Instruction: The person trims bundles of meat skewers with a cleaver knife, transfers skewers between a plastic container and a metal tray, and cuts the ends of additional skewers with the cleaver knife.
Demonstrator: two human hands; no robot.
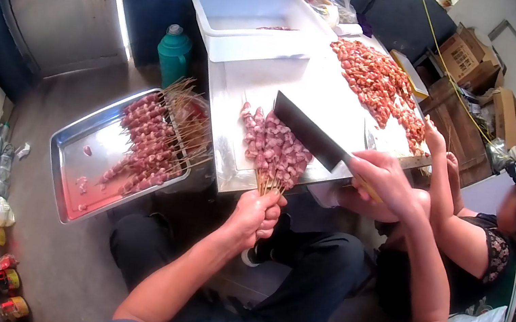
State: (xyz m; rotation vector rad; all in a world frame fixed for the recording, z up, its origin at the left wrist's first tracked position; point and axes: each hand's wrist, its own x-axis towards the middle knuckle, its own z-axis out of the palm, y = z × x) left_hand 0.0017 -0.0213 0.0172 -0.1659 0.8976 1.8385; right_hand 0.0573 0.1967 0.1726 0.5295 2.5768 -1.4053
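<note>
My left hand (pixel 254 217) is wrapped round the stick ends of a bundle of meat skewers (pixel 274 147), whose meat lies on the white table top (pixel 231 115). In my right hand (pixel 382 181) is the handle of a cleaver (pixel 311 132). Its wide dark blade reaches left over the upper right of the bundle; whether it touches the meat I cannot tell. Left of the table, a metal tray (pixel 69 173) holds more skewers (pixel 151 142), their sticks pointing right, and a few loose meat pieces in reddish liquid.
A white plastic tub (pixel 257 50) stands at the table's back, near a pile of cut meat (pixel 379 82). A teal flask (pixel 173 56) is behind the tray. On the right sits another person (pixel 464 242) in a dark hat, hands by the table edge. Cardboard boxes (pixel 469 60) stand behind.
</note>
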